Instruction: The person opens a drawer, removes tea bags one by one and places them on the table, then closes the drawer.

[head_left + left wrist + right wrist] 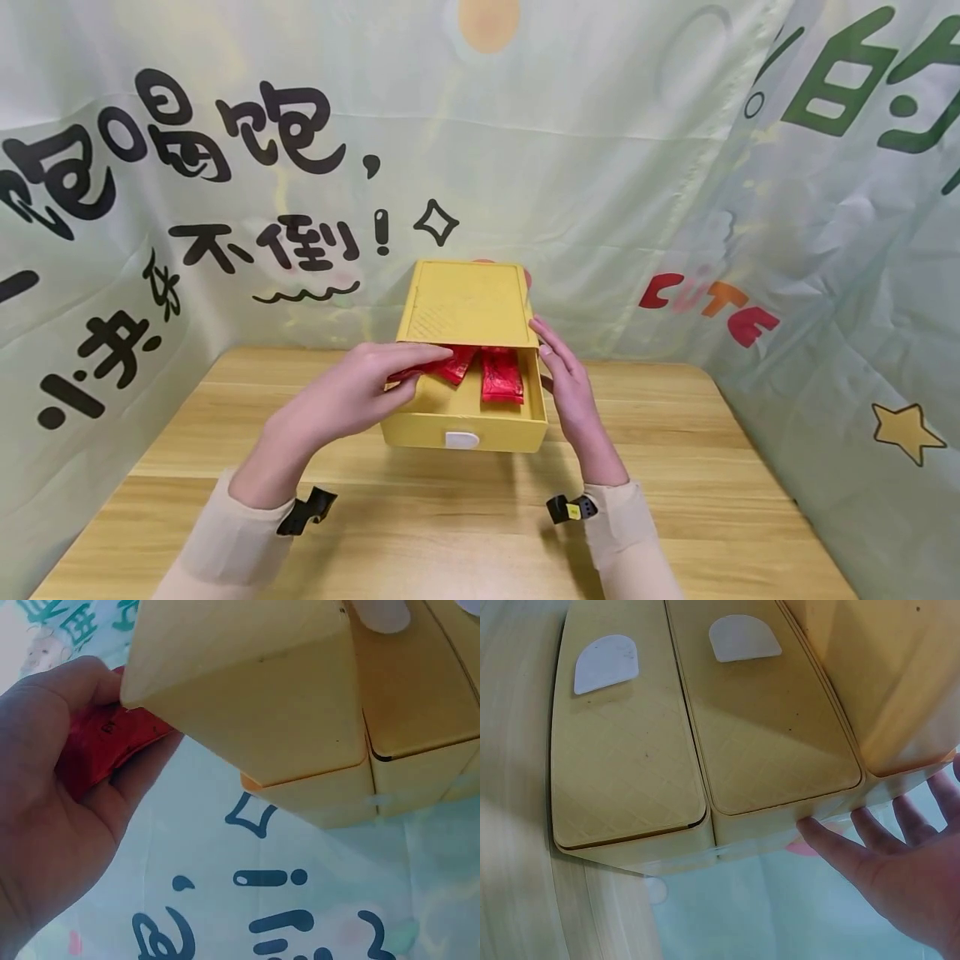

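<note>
Left hand (360, 390), just left of centre in head view: thumb and fingers pinch a red packet (112, 746) at the drawer (498, 433)'s left edge. Second packet (501, 379) rightward, long axis front-to-back, left fingertips nearer. Right hand (567, 383) straight-fingered against the cabinet (468, 300). Held packet's axis unclear; red under fingertips possibly another.

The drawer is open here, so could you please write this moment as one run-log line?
left hand: holds red packet | right hand: touches cabinet side | drawer: open | another packet: in drawer
</note>
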The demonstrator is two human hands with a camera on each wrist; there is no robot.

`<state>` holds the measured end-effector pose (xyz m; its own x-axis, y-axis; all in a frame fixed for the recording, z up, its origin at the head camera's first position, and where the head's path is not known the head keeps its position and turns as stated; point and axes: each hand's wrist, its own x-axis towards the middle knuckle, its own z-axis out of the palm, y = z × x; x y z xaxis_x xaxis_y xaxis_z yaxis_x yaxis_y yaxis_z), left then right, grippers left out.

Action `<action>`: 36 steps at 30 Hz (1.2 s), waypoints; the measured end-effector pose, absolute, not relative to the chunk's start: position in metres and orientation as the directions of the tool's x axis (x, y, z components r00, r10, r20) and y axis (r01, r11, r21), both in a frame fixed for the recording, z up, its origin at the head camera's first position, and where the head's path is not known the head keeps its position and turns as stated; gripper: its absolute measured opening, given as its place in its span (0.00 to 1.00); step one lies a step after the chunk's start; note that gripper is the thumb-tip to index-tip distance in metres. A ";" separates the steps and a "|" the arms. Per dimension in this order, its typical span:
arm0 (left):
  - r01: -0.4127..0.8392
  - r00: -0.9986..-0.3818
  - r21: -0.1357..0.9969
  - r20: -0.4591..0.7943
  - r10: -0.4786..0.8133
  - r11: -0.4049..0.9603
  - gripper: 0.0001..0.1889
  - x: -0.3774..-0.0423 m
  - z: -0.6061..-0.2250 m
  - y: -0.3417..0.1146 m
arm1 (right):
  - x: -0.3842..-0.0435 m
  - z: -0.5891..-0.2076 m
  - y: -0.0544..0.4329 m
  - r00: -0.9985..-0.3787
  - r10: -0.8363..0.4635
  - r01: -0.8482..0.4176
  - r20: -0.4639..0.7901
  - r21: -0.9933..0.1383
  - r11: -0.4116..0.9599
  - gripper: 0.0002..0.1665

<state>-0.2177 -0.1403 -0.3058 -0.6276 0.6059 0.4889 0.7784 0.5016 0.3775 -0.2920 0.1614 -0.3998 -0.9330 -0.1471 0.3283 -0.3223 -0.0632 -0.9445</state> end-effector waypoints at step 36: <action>0.605 -0.393 -0.088 0.831 0.393 0.791 0.28 -0.275 -0.402 -0.237 | -0.293 -0.400 0.162 -0.935 -0.149 -0.315 0.321 -0.947 -0.062 0.27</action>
<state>-0.2754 -0.2370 -0.4020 -0.3927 0.3932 0.8314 0.6052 0.7912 -0.0883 -0.2927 0.1620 -0.4002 -0.9352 -0.1492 0.3213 -0.3155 -0.0617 -0.9469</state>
